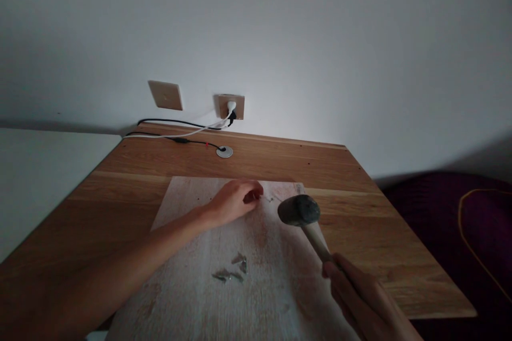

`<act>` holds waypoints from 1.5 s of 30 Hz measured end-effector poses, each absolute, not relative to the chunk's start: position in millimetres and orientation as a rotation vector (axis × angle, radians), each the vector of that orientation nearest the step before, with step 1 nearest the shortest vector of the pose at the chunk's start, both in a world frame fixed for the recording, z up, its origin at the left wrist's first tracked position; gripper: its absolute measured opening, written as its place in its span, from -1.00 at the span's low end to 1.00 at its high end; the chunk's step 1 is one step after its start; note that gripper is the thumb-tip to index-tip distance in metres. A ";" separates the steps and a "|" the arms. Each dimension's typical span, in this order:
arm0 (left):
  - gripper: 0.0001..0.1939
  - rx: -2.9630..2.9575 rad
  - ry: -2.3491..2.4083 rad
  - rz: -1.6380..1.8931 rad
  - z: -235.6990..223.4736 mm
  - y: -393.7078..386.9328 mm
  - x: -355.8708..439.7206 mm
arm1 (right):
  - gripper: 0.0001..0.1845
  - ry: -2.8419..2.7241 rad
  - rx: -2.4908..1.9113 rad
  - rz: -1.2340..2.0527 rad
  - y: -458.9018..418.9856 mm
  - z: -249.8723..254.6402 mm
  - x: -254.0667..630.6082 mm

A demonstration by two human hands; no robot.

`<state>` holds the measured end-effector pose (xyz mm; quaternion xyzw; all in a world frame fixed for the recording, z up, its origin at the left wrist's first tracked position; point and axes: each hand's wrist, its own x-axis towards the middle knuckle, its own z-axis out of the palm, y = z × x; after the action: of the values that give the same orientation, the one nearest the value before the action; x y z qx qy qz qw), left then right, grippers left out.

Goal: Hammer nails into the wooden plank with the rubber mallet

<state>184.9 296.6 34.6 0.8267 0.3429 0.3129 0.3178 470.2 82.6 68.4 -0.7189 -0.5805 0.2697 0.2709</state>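
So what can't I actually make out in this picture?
Head view: whether the left hand grips anything; its fingertips are too small and dim.
Head view: what the small pieces are exactly; tiny and blurred.
Head view: the lower handle of the mallet, covered by the right hand.
Head view: the near end of the pale board, cut off by the bottom edge.

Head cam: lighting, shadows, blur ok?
Head view: dim overall, wall brightest near the middle, darker toward the sides. Head view: purple fabric at right sits in deep shadow. Head view: mallet legible; left forearm soft, small pieces on the board too blurred to identify. Head view: no strong glare.
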 end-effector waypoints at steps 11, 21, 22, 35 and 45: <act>-0.56 1.969 0.847 0.813 31.3 298.0 184.5 | -0.36 -1.526 -1.923 1.078 140.7 100.3 426.6; -0.47 1.981 0.857 0.794 31.9 297.7 185.9 | -0.43 -1.482 -1.939 1.140 136.7 99.3 417.6; -0.48 1.982 0.858 0.790 32.0 297.8 185.9 | -0.43 -1.479 -1.931 1.138 136.3 101.1 417.9; -0.48 2.053 0.859 0.775 30.7 298.0 186.3 | -0.39 -1.516 -1.941 1.110 139.3 94.2 419.6; -0.49 2.075 0.906 0.787 31.7 297.5 186.9 | -0.41 -1.521 -1.993 1.107 139.8 83.3 422.2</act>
<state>186.9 297.5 31.7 0.8064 0.3520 0.3059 0.3636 422.2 139.8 83.3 -0.7126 -0.5437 0.3960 0.1992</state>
